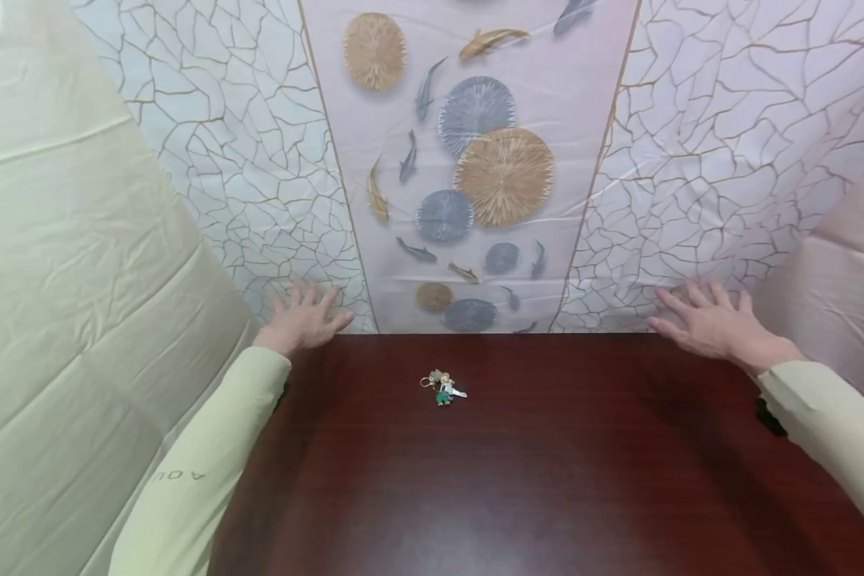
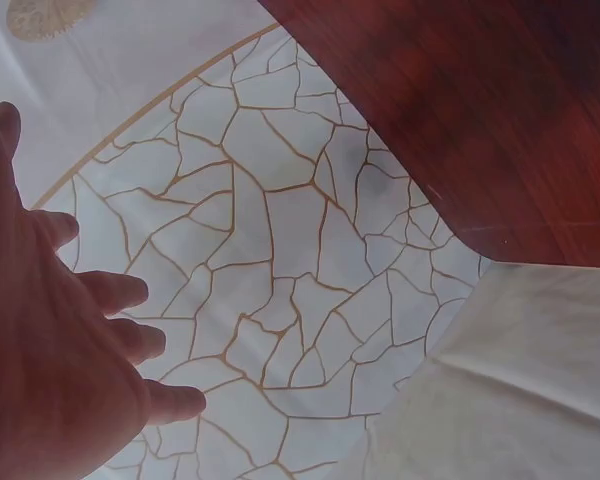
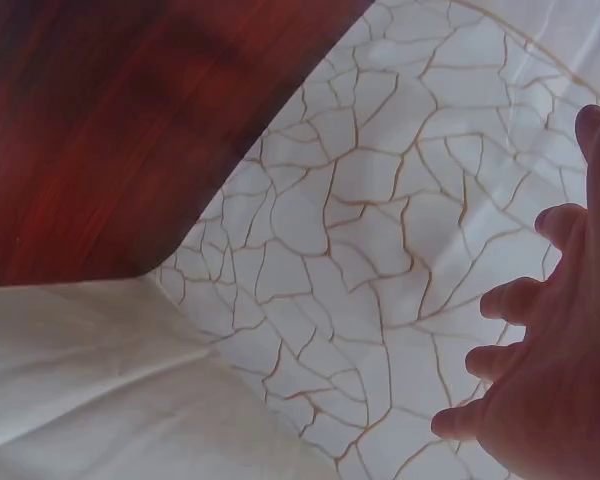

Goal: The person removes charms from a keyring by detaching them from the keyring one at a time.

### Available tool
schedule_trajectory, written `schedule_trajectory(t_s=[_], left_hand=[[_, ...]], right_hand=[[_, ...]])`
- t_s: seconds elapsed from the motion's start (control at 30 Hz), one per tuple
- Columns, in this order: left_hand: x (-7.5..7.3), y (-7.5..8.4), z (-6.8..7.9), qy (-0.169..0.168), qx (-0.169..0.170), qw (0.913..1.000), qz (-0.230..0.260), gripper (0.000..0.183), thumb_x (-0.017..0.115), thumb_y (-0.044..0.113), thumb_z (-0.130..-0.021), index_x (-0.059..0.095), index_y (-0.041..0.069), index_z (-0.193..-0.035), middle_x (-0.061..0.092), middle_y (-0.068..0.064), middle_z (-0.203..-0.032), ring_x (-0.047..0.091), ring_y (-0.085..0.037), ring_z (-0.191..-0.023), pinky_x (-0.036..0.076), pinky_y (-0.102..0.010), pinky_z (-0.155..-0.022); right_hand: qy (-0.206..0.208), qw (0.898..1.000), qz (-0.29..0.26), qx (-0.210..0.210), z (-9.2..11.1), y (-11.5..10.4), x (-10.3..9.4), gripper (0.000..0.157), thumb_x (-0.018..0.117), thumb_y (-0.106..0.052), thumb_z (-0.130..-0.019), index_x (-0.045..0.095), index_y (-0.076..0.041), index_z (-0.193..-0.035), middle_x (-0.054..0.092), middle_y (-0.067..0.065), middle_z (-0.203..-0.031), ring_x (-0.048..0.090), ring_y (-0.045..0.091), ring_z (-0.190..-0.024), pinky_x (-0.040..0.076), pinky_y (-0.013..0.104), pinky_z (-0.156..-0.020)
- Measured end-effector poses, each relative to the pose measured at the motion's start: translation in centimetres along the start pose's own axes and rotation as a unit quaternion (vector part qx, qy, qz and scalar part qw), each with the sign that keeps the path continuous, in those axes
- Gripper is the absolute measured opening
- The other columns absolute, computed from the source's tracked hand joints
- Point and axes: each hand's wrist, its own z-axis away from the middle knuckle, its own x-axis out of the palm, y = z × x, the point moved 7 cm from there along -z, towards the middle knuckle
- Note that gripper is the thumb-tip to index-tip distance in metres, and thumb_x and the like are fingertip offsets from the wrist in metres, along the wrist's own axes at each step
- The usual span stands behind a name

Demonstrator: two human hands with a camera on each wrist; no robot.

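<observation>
A small bunch of keys (image 1: pixel 444 387) with a gold ring, a silver key and a green charm lies on the dark red-brown table (image 1: pixel 490 480), toward its far edge. My left hand (image 1: pixel 305 320) is held over the table's far left corner, fingers spread and holding nothing. At the far right corner, my right hand (image 1: pixel 713 324) is likewise spread with nothing in it. Both hands are well apart from the keys. In the left wrist view the left hand's fingers (image 2: pixel 120 292) stretch out before the patterned cloth; the right wrist view shows the right hand's fingers (image 3: pixel 510 300) similarly extended.
Behind the table hangs a cloth (image 1: pixel 245 160) with gold crack lines and a middle panel (image 1: pixel 403 160) of fish and round leaf shapes. Plain pale cloth stands at the left side (image 1: pixel 79 280) and the right side (image 1: pixel 828 296).
</observation>
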Motion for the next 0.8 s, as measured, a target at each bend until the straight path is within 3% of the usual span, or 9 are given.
schedule_trajectory(t_s=[0.23, 0.4, 0.6, 0.8], left_hand=[[1.0, 0.0, 0.2, -0.008, 0.007, 0.9999, 0.005, 0.078, 0.02, 0.069, -0.089, 0.005, 0.022, -0.15, 0.002, -0.024, -0.152, -0.009, -0.049, -0.135, -0.009, -0.072, -0.097], [1.4, 0.1, 0.6, -0.003, 0.008, 0.9997, 0.024, 0.08, 0.022, 0.069, -0.088, 0.008, 0.02, -0.15, 0.004, -0.024, -0.152, -0.01, -0.048, -0.135, -0.005, -0.071, -0.1], [2.0, 0.9, 0.7, -0.004, 0.009, 0.9998, 0.016, 0.078, 0.025, 0.066, -0.09, 0.009, 0.019, -0.15, 0.014, -0.024, -0.15, 0.003, -0.047, -0.137, 0.005, -0.071, -0.101], [3.0, 3.1, 0.1, -0.005, 0.028, 0.9994, 0.02, 0.073, 0.032, 0.06, -0.092, 0.016, 0.017, -0.148, 0.024, -0.024, -0.147, 0.021, -0.044, -0.134, 0.021, -0.069, -0.099]], right_hand=[[0.004, 1.0, -0.011, -0.018, -0.4, -2.1, 0.3, 0.077, 0.026, -0.066, -0.09, 0.009, -0.02, -0.149, 0.012, 0.034, -0.145, 0.0, 0.058, -0.129, -0.006, 0.078, -0.09], [0.009, 0.999, -0.014, -0.03, -0.8, -3.9, 0.9, 0.075, 0.026, -0.064, -0.091, 0.013, -0.019, -0.149, 0.016, 0.032, -0.146, 0.003, 0.058, -0.129, 0.001, 0.078, -0.092], [0.01, 0.999, -0.024, -0.046, -1.0, -6.0, 1.6, 0.073, 0.028, -0.063, -0.091, 0.014, -0.021, -0.149, 0.017, 0.031, -0.147, 0.006, 0.056, -0.131, 0.005, 0.076, -0.095], [0.02, 0.997, -0.045, -0.053, -1.2, -7.3, 2.0, 0.073, 0.032, -0.062, -0.091, 0.023, -0.017, -0.147, 0.02, 0.029, -0.147, 0.008, 0.053, -0.132, 0.005, 0.074, -0.096]])
